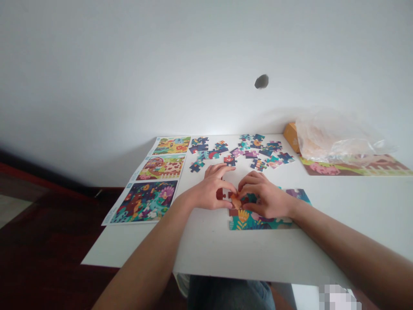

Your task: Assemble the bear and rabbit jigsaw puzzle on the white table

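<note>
A partly joined puzzle (267,224) in teal, orange and purple lies on the white table (209,245). At its upper left corner, my right hand (263,193) presses bent fingers on an orange and brown puzzle piece (236,201). My left hand (214,187) reaches in from the left, thumb and index finger curved around a dark red piece (220,194) beside the joined part; its other fingers stretch forward. Loose puzzle pieces (251,154) lie scattered beyond both hands, one red and blue piece (229,161) close to my left fingertips.
A sheet with three printed pictures (132,181) lies at the table's left edge. At the back right, a clear plastic bag (338,137) rests against an orange box (291,137) and over a farm-scene puzzle (325,168). A wall stands behind the table.
</note>
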Tool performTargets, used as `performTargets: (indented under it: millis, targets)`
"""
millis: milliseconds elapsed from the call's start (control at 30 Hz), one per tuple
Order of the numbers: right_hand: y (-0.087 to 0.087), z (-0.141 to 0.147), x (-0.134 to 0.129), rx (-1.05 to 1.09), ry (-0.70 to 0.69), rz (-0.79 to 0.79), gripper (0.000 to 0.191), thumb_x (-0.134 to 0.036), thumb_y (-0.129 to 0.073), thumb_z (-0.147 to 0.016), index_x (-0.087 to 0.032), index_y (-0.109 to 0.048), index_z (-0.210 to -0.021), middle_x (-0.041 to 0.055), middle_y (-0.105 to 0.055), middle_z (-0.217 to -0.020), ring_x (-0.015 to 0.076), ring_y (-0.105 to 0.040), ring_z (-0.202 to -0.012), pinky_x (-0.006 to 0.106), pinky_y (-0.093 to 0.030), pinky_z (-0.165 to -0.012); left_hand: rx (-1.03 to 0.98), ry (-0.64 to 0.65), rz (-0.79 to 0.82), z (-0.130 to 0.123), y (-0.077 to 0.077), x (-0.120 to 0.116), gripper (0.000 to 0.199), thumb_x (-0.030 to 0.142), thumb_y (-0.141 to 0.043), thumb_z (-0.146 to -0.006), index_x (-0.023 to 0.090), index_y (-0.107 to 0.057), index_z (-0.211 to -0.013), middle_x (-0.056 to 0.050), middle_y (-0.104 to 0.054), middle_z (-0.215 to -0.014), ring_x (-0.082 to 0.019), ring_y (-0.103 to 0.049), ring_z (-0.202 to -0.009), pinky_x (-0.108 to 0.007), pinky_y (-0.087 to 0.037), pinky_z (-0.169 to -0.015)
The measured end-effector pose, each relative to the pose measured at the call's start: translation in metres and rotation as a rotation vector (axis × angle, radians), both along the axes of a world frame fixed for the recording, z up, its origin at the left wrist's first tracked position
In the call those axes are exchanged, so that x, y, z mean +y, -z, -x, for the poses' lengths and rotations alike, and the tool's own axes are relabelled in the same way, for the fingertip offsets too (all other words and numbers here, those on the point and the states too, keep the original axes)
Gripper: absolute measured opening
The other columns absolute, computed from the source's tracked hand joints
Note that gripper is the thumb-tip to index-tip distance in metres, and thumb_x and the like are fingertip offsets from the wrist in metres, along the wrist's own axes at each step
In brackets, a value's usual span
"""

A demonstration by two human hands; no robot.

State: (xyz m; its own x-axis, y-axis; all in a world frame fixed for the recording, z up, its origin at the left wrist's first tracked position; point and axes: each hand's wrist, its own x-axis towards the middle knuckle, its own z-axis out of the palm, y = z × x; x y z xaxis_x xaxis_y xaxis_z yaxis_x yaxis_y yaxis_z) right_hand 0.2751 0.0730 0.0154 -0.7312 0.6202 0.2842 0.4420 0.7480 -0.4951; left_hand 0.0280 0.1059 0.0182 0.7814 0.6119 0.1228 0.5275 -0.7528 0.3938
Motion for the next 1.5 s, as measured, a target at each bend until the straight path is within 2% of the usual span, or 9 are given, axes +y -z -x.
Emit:
performTargets:
  millis: [667, 833, 967, 1033, 1100, 1167, 1233, 1333, 1500]
  targets:
    - [0.005, 0.001, 0.003, 0.011, 0.06, -0.072, 0.014, -0.02, -0.067, -0.083, -0.025, -0.075, -0.093, 0.0075, -0.063, -0.101, 0.0238, -0.055, -0.096, 0.044, -0.043, -0.09, 0.034, -0.007, 0.011, -0.003, 0.001, -0.002, 0.028, 0.044, -0.079, -0.073, 0.033, -0.076, -0.099, -0.004, -0.033, -0.155, -0.04, -0.02, -0.144, -0.063, -0.017, -0.116]
    - [-0.035, -0.029, -0.026, 0.234, 0.29, -0.171, 0.02, -0.019, -0.059, -0.087, -0.021, -0.073, -0.101, 0.0084, -0.066, -0.095, 0.0224, -0.06, -0.09, 0.039, -0.048, -0.082, 0.029, -0.005, 0.003, -0.001, 0.004, -0.002, 0.031, 0.038, -0.079, -0.074, 0.034, -0.076, -0.105, -0.003, -0.032, -0.156, -0.04, -0.019, -0.145, -0.061, -0.018, -0.117]
    - [-0.094, -0.099, -0.101, 0.224, 0.263, 0.29, 0.019, -0.016, -0.058, -0.088, -0.021, -0.073, -0.098, 0.005, -0.069, -0.084, 0.0158, -0.063, -0.073, 0.029, -0.051, -0.068, 0.03, -0.004, -0.018, 0.001, 0.007, -0.001, 0.032, 0.034, -0.078, -0.074, 0.034, -0.076, -0.105, -0.001, -0.032, -0.155, -0.04, -0.019, -0.144, -0.058, -0.018, -0.118]
    - [-0.097, -0.138, -0.147, 0.029, 0.126, 0.695, 0.018, -0.018, -0.063, -0.083, -0.02, -0.075, -0.097, 0.0076, -0.071, -0.088, 0.0169, -0.065, -0.072, 0.027, -0.051, -0.061, 0.028, -0.001, -0.043, 0.002, 0.008, 0.001, 0.032, 0.036, -0.076, -0.076, 0.035, -0.075, -0.108, -0.001, -0.032, -0.155, -0.039, -0.02, -0.144, -0.057, -0.02, -0.118]
    - [-0.063, -0.17, -0.186, -0.119, 0.314, 0.961, 0.023, -0.018, -0.064, -0.082, -0.021, -0.075, -0.101, 0.0076, -0.073, -0.089, 0.0174, -0.067, -0.071, 0.026, -0.05, -0.059, 0.034, 0.012, -0.058, 0.003, 0.009, 0.004, 0.033, 0.036, -0.075, -0.076, 0.036, -0.075, -0.109, 0.0, -0.032, -0.156, -0.038, -0.022, -0.143, -0.055, -0.021, -0.119]
    - [0.003, -0.196, -0.214, -0.202, 0.543, 1.06, 0.02, -0.02, -0.062, -0.08, -0.02, -0.076, -0.094, 0.0054, -0.072, -0.077, 0.018, -0.066, -0.068, 0.026, -0.049, -0.059, 0.035, 0.024, -0.062, 0.003, 0.011, 0.005, 0.032, 0.035, -0.074, -0.076, 0.035, -0.075, -0.108, 0.0, -0.032, -0.156, -0.038, -0.021, -0.143, -0.055, -0.021, -0.119]
    - [0.082, -0.213, -0.231, -0.264, 0.795, 0.986, 0.016, -0.026, -0.064, -0.078, -0.019, -0.076, -0.086, 0.0065, -0.071, -0.077, 0.0207, -0.065, -0.072, 0.029, -0.05, -0.066, 0.032, 0.032, -0.065, 0.002, 0.012, 0.006, 0.031, 0.034, -0.074, -0.076, 0.035, -0.075, -0.107, 0.001, -0.031, -0.156, -0.038, -0.021, -0.143, -0.055, -0.021, -0.118]
    - [0.187, -0.226, -0.251, -0.469, 1.181, 0.76, 0.037, -0.041, -0.062, -0.079, -0.024, -0.07, -0.111, 0.0116, -0.068, -0.107, 0.0308, -0.062, -0.102, 0.041, -0.048, -0.085, 0.027, 0.037, -0.068, 0.0, 0.013, 0.005, 0.031, 0.033, -0.072, -0.077, 0.036, -0.075, -0.108, 0.001, -0.03, -0.156, -0.037, -0.021, -0.144, -0.056, -0.02, -0.118]
    - [0.27, -0.224, -0.267, -0.647, 1.406, 0.695, 0.067, -0.067, -0.042, -0.087, -0.026, -0.048, -0.14, 0.0217, -0.038, -0.145, 0.0418, -0.044, -0.129, 0.055, -0.039, -0.096, 0.01, 0.031, -0.067, -0.001, 0.013, 0.004, 0.029, 0.035, -0.071, -0.078, 0.035, -0.075, -0.107, 0.0, -0.031, -0.156, -0.036, -0.022, -0.143, -0.055, -0.021, -0.118]
